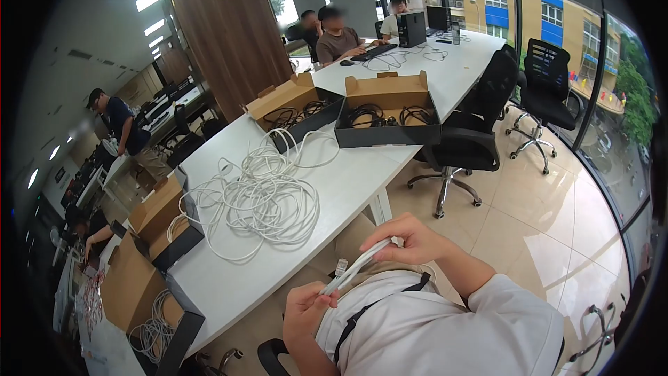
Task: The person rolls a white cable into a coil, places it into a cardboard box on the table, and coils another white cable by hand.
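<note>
A white cable [360,262] is gripped in both the left hand [310,304] and right hand [406,239], fingers closed; its plug seems clear.

White cable tangle [271,195] blocking mid-table, open boxes [388,111] barring the far edge, bare white tabletop [334,219] open along the near right side

Wood-clad column [226,28], glossy tiled floor [518,216], tall windows [557,21], black swivel chairs [546,83].
</note>
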A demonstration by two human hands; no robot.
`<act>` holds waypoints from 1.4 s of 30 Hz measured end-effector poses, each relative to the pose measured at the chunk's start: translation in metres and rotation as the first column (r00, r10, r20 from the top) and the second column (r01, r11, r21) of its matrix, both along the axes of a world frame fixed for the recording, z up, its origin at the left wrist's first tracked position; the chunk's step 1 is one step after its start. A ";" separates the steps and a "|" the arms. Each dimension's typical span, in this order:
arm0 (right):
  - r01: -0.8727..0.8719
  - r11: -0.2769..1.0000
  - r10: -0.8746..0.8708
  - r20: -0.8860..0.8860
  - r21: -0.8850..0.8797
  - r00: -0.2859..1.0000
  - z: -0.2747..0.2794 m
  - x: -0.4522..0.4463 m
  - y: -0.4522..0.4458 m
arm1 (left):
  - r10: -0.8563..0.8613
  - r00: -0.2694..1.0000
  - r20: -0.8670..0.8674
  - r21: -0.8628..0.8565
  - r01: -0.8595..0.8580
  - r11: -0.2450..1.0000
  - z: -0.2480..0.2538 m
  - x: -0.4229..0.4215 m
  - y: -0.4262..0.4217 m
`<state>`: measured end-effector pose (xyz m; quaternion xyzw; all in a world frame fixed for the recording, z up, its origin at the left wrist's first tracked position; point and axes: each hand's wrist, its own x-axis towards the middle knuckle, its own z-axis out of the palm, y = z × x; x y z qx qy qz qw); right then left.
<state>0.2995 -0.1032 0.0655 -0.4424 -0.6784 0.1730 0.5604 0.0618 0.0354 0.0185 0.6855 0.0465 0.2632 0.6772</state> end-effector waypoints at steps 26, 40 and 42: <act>-0.306 0.952 0.305 -0.077 0.002 0.949 -0.006 0.003 0.056 | 0.075 0.994 0.081 -0.267 -0.051 0.962 -0.003 -0.006 -0.055; -0.006 0.944 -0.066 0.207 0.329 0.976 -0.055 -0.036 0.043 | 0.343 0.807 0.481 -0.454 -0.105 0.885 0.021 0.029 -0.025; -0.050 0.969 -0.002 0.209 0.243 0.978 -0.056 -0.046 0.044 | 0.368 0.768 0.525 -0.491 -0.079 0.867 0.023 0.031 -0.020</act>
